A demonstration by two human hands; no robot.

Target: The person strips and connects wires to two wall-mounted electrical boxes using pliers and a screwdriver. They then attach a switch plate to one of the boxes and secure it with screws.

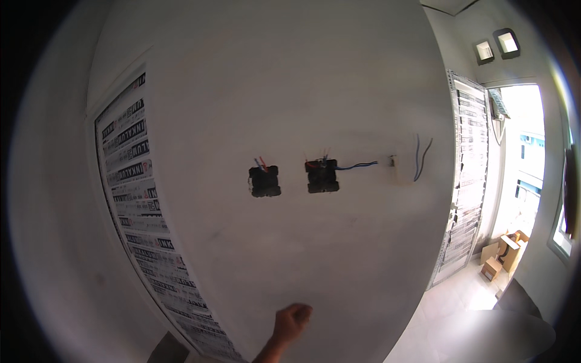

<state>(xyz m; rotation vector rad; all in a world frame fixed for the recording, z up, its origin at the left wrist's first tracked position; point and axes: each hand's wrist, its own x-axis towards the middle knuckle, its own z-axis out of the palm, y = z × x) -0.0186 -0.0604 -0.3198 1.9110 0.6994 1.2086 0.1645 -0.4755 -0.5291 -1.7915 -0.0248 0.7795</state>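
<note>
My left hand (pixel 293 322) is raised in front of the pale wall (pixel 327 254), its forearm coming in from the lower edge. The fingers are curled closed, and anything inside them is hidden. Above it are two square black wall boxes. Short red and blue wire ends stick up from the left box (pixel 264 181). Out of the right box (pixel 322 176) runs a dark blue wire (pixel 357 165) toward the right. Farther right is a small pale fitting (pixel 400 168), with two loose wires (pixel 417 158) beside it. My right hand is out of view.
A door (pixel 130 181) in printed wrapping stands at the left. At the right, another wrapped door (pixel 469 175) is open onto a bright doorway. Cardboard boxes (pixel 491 270) sit on the floor there. A blurred grey patch (pixel 496 339) covers the lower right.
</note>
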